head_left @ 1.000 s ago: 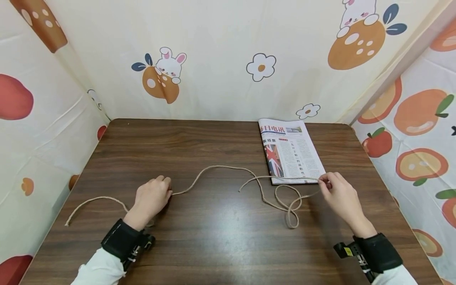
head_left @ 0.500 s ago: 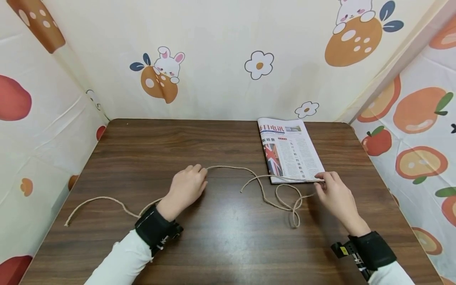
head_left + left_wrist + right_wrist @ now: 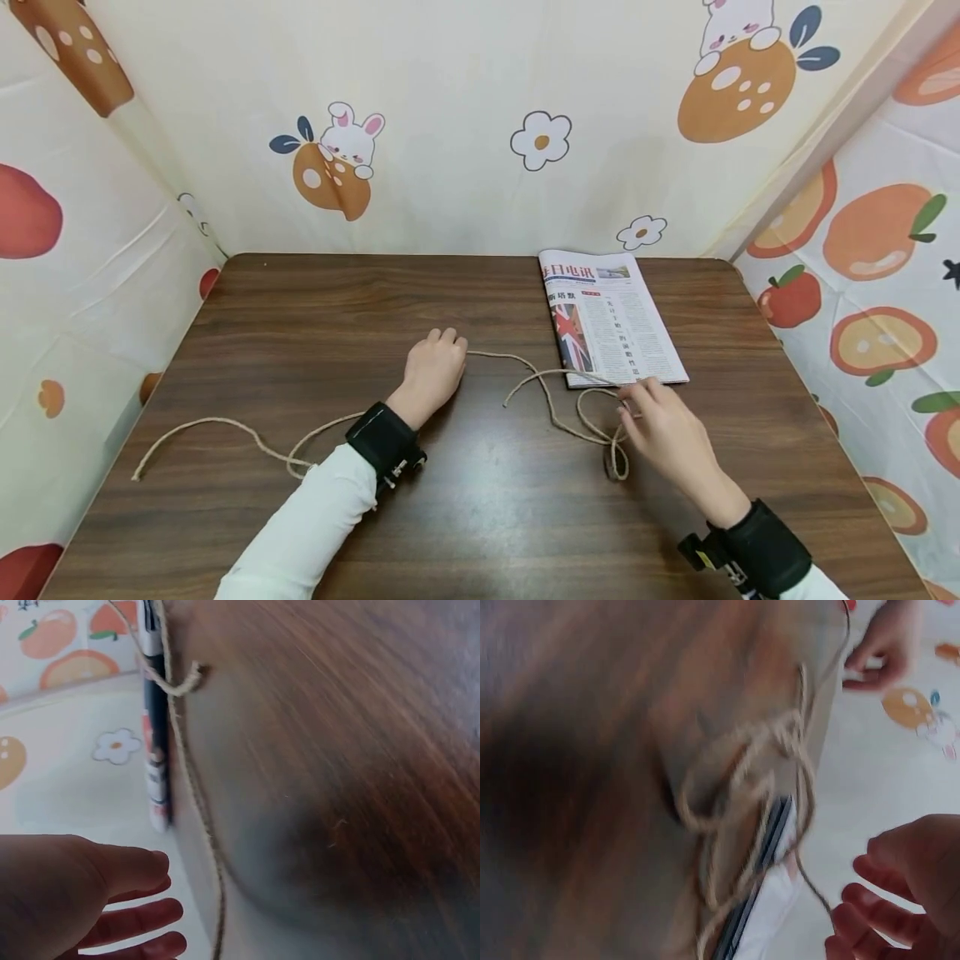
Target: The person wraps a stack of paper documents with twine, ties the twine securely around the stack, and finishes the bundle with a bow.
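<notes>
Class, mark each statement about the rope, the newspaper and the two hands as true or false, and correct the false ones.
1. The newspaper lies at the far right of the table. True.
2. The rope is coiled in a neat stack. False: it trails loosely across the table, with loops near the right hand.
3. The left hand rests on the table by the rope's middle part. True.
4. The right hand lies flat on the newspaper. False: it is just in front of the newspaper, at the loops.
5. The rope's left end hangs over the table edge. False: it lies on the table.
</notes>
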Motion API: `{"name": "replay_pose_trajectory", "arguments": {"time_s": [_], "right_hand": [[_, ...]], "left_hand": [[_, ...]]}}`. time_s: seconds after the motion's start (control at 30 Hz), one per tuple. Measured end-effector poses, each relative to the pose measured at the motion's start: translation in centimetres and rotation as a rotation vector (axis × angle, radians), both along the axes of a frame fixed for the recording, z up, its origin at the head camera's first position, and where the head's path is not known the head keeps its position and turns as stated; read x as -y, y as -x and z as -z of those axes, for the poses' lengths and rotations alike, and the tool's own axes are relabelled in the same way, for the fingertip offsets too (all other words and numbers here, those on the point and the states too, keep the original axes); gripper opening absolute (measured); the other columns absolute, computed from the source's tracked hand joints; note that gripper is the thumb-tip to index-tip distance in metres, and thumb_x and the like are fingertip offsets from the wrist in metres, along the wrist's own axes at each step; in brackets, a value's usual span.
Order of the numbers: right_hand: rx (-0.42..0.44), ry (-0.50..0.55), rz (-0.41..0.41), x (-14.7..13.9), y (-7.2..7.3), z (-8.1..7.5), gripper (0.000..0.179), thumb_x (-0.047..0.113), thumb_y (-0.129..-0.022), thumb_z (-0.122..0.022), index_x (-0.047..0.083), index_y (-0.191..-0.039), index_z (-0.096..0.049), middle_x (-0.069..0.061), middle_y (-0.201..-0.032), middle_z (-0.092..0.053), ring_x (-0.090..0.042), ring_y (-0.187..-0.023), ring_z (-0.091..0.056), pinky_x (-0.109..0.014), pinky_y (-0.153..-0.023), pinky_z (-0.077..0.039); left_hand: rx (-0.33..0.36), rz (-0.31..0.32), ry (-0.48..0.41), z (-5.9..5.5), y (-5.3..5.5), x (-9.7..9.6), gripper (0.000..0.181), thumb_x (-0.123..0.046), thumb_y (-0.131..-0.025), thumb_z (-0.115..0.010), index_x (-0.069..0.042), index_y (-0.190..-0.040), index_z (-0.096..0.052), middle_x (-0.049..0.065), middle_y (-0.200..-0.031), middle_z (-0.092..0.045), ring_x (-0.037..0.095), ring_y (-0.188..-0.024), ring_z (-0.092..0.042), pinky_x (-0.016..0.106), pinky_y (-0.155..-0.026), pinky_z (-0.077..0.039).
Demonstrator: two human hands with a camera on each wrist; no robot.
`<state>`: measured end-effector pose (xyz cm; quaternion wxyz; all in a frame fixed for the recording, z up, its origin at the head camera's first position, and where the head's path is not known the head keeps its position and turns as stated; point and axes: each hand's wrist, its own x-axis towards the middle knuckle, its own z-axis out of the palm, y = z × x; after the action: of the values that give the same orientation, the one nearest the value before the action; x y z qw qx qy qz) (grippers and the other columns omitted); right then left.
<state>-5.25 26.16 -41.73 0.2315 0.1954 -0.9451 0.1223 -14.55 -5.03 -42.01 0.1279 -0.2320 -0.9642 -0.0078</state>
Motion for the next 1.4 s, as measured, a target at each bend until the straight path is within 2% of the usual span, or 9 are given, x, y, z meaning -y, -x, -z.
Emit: {"name": "replay_pose_trajectory", "arguments": {"time_s": [0.1, 0.3, 0.47, 0.67, 0.83, 0.97, 1.07, 1.27, 1.4], "right_hand": [[0.067, -0.048, -0.013, 0.9, -0.5, 0.7, 0.020, 0.012, -0.072, -0.072, 0.008, -0.089, -0.062, -0.004, -0.081, -0.054, -0.018, -0.067, -0.053, -0.033, -0.053, -0.042], [0.161, -0.118, 0.023, 1.6, -1.1, 2.1, 0.021, 0.014, -0.070, -0.074, 0.010, -0.085, -0.061, -0.001, -0.076, -0.051, -0.016, -0.062, -0.050, -0.031, -0.050, -0.040], [0.196, -0.138, 0.030, 1.8, -1.2, 2.9, 0.024, 0.012, -0.066, -0.077, 0.011, -0.081, -0.058, 0.000, -0.074, -0.051, -0.016, -0.058, -0.050, -0.031, -0.048, -0.039], [0.263, -0.143, 0.040, 2.0, -1.1, 2.6, 0.025, 0.007, -0.069, -0.075, 0.014, -0.073, -0.051, 0.002, -0.069, -0.046, -0.013, -0.053, -0.043, -0.029, -0.046, -0.035], [0.226, -0.112, 0.021, 1.5, -0.8, 2.0, 0.022, 0.006, -0.070, -0.073, 0.013, -0.074, -0.053, 0.003, -0.069, -0.047, -0.012, -0.057, -0.046, -0.028, -0.048, -0.036], [0.159, -0.064, 0.016, 0.8, -0.3, 1.3, 0.018, 0.005, -0.072, -0.069, 0.011, -0.075, -0.053, 0.001, -0.068, -0.048, -0.011, -0.058, -0.046, -0.027, -0.049, -0.037], [0.143, -0.032, 0.049, 0.1, 0.1, 0.8, 0.014, 0.004, -0.074, -0.065, 0.010, -0.077, -0.053, 0.001, -0.067, -0.048, -0.011, -0.057, -0.044, -0.027, -0.049, -0.036], [0.159, 0.011, 0.133, -1.2, 0.2, 0.2, 0.013, 0.000, -0.073, -0.060, 0.007, -0.078, -0.051, 0.000, -0.066, -0.046, -0.012, -0.055, -0.042, -0.028, -0.046, -0.033], [0.165, 0.024, 0.162, -2.0, 0.3, -0.1, 0.015, -0.002, -0.072, -0.059, 0.006, -0.079, -0.048, 0.000, -0.065, -0.042, -0.012, -0.053, -0.038, -0.027, -0.045, -0.030]], "left_hand": [[0.012, -0.041, 0.016, 0.6, 0.5, -0.1, 0.008, -0.008, -0.085, -0.062, -0.005, -0.090, -0.067, 0.010, -0.085, -0.059, 0.025, -0.076, -0.056, 0.032, -0.055, -0.048], [0.118, -0.118, 0.009, 1.4, 1.2, 0.2, 0.012, -0.003, -0.088, -0.055, -0.004, -0.092, -0.066, 0.012, -0.088, -0.061, 0.028, -0.077, -0.059, 0.040, -0.055, -0.051], [0.146, -0.122, 0.005, 1.5, 1.2, 0.8, 0.010, -0.003, -0.088, -0.055, -0.004, -0.093, -0.065, 0.013, -0.088, -0.062, 0.028, -0.075, -0.060, 0.040, -0.056, -0.051], [0.212, -0.140, 0.036, 1.1, 0.8, 2.0, 0.011, -0.002, -0.089, -0.054, -0.003, -0.092, -0.065, 0.013, -0.089, -0.062, 0.030, -0.077, -0.062, 0.041, -0.058, -0.051], [0.259, -0.173, 0.041, 1.1, 0.4, 3.8, 0.011, -0.001, -0.088, -0.053, -0.002, -0.093, -0.064, 0.014, -0.090, -0.062, 0.030, -0.080, -0.061, 0.043, -0.060, -0.051], [0.224, -0.182, 0.019, 1.3, -0.3, 5.6, 0.008, -0.001, -0.086, -0.055, -0.001, -0.088, -0.062, 0.013, -0.086, -0.061, 0.030, -0.076, -0.060, 0.044, -0.059, -0.050], [0.196, -0.184, 0.014, 1.3, -0.8, 7.1, 0.005, 0.000, -0.084, -0.057, 0.000, -0.087, -0.062, 0.014, -0.084, -0.060, 0.032, -0.073, -0.059, 0.044, -0.057, -0.050], [0.245, -0.209, 0.030, 1.2, -1.6, 9.9, 0.008, 0.000, -0.085, -0.059, 0.001, -0.092, -0.063, 0.016, -0.086, -0.060, 0.033, -0.073, -0.058, 0.044, -0.057, -0.050], [0.243, -0.225, 0.023, 1.0, -2.0, 11.6, 0.006, 0.001, -0.084, -0.059, 0.002, -0.089, -0.063, 0.017, -0.084, -0.060, 0.034, -0.071, -0.058, 0.045, -0.055, -0.050]]}}
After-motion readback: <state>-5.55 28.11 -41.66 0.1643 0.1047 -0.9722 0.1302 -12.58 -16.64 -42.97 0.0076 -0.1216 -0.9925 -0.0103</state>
